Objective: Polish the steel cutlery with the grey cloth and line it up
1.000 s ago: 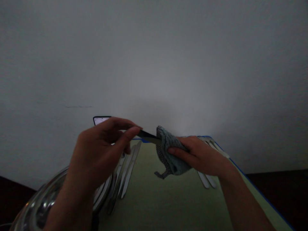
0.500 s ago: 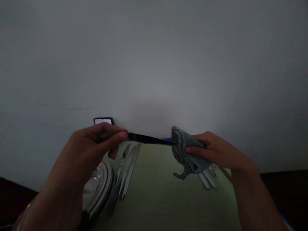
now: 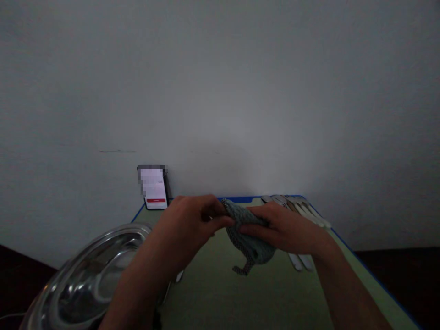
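My right hand (image 3: 278,224) is closed around a folded grey-green cloth (image 3: 257,247), its thumb pressed on top and a dark checked edge and loop hanging down. Against the cloth's left edge, my left hand (image 3: 195,220) is closed in a pinch. The knife it held a moment ago is now almost wholly hidden between the fingers and cloth. Below the right hand, the ends of silver cutlery (image 3: 299,262) lie on the green table. Under my left forearm, a few knife ends (image 3: 179,276) peek out.
Shiny metal compartment plates (image 3: 77,279) are at the left. A phone (image 3: 154,190) with a lit screen leans against the wall behind the table (image 3: 237,298). Several spoons and forks (image 3: 305,211) lie at the back right. The table has a blue edge.
My hands have come together: the cloth has slid left along the knife up to my left fingers, covering the blade. My view has shifted, showing more of the phone and plates.
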Motion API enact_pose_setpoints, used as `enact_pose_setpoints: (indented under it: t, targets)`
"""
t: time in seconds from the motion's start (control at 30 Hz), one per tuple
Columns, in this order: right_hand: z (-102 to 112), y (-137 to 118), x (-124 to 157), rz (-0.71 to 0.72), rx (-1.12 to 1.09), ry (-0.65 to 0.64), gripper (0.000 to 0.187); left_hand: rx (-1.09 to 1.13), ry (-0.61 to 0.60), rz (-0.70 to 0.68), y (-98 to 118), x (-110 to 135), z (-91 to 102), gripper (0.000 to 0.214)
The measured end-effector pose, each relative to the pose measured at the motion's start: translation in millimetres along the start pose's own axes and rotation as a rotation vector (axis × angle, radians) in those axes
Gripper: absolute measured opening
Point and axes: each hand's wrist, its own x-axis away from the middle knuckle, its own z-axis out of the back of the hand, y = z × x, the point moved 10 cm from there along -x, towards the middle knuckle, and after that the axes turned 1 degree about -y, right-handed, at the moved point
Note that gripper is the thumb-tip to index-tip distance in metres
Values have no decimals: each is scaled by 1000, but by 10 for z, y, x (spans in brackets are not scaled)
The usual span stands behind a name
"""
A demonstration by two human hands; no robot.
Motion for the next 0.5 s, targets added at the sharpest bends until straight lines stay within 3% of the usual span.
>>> enact_pose_setpoints:
  t: [0.1,0.27,0.5]
  targets:
    - [36,3,24,-1,-29,26,27,37,75,-52,54,29,103,14]
    - [47,15,48,-15,-33,16,28,57,97,-79,118,63,200,11]
    - [74,52,47,-32,-35,50,30,60,138,-112,187,42,162,13]
